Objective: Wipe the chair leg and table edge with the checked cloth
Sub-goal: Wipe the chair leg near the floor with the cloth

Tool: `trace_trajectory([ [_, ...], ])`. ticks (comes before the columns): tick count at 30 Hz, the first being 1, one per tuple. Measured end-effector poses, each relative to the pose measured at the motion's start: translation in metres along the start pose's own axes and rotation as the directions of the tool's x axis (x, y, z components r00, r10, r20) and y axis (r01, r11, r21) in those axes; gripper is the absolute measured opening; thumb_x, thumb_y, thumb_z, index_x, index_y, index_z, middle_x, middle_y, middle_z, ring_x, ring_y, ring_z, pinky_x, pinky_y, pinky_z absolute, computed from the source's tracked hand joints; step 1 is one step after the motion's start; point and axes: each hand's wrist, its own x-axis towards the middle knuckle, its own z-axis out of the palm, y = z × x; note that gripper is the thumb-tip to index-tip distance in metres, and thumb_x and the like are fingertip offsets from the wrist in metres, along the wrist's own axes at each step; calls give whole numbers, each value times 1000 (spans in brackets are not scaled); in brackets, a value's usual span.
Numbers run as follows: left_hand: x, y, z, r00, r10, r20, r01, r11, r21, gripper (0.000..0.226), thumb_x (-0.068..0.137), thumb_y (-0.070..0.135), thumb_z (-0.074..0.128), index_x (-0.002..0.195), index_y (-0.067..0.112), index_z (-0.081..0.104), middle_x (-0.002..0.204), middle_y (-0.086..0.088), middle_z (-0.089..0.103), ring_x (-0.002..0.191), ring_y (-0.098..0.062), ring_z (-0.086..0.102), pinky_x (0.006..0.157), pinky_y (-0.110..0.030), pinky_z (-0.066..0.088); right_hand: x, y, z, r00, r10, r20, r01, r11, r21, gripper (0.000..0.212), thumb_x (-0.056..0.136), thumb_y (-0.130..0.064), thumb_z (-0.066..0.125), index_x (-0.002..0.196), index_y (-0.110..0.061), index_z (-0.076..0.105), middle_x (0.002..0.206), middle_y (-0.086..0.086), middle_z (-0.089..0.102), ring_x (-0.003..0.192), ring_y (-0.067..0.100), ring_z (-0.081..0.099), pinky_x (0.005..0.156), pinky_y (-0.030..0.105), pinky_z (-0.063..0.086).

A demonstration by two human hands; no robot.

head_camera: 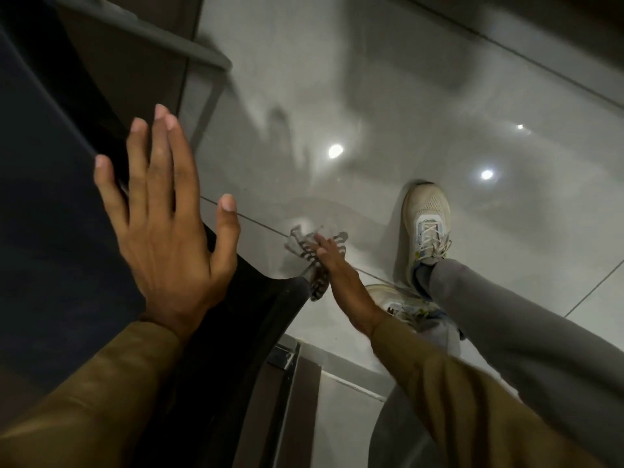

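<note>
My left hand [165, 217] is spread open, fingers apart, flat above the dark blue chair seat [50, 214] and its black edge. Far below, my right hand [329, 255] reaches down and presses the checked cloth [312, 251] against the thin chair leg [309, 273] near the floor. The cloth is grey and white checked, bunched around the leg and blurred. The leg runs down from under the black seat edge [256, 305]. The hold of my right fingers on the cloth is partly hidden.
Glossy grey floor tiles [371, 113] reflect ceiling lights. My two feet in pale sneakers [426, 228] stand right of the leg. A grey table edge [175, 38] crosses the upper left. A dark frame piece [287, 383] lies below the seat.
</note>
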Motion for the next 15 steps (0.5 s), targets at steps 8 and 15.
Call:
trace_trajectory([
  [8,0,1,4,1000,-1,-29,1,1000,26,75,110,48,25,171,4,20,181,-13,23,169,-29,17,137,-45,-4,-25,14,16,990,-129,-62,131,991,21,53,111,-50,36,163,-46,42,181,-15,31,169,0,20,138,25,19],
  [15,-1,-3,9,998,21,-57,-20,999,27,75,112,49,19,171,3,20,180,-14,24,169,-30,19,137,-53,2,45,6,-4,989,110,-97,-117,990,-77,44,117,-40,37,154,-25,56,172,11,44,149,29,50,128,47,42],
])
